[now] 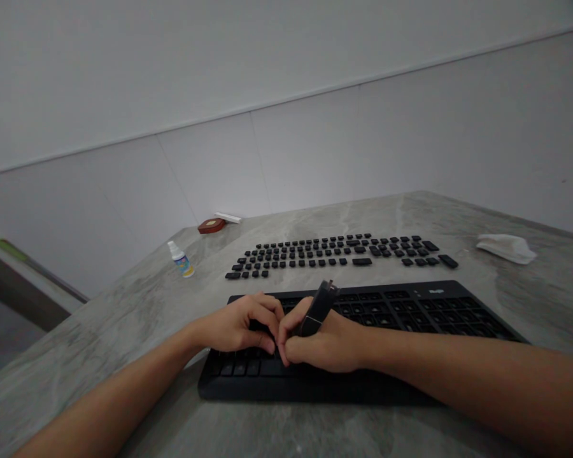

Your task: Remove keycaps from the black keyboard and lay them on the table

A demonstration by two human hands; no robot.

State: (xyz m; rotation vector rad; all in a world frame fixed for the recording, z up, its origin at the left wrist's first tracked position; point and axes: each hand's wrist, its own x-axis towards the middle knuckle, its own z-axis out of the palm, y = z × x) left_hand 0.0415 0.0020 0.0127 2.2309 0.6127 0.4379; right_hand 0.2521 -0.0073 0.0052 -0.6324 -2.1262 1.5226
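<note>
A black keyboard [315, 388] lies in front of me with many of its keys off, leaving bare sockets over its right part. My right hand [332, 343] is closed round a thick black pen-shaped tool [316, 312], which tilts up and to the right; its lower end is hidden by the fingers. Against it, over the keyboard's left part, rests my left hand [243, 323]. Its fingers are bent with thumb and forefinger drawn together, and anything between the tips is too small or hidden to name. Several keys [239, 367] sit in place at the lower left.
Rows of loose black keycaps [310, 252] lie spread behind the keyboard. A small white bottle [180, 259] with a blue and yellow label stands at left. Farther back are a reddish-brown case [211, 226] and a white strip [228, 217]. At right lies a white pouch-like item [506, 248].
</note>
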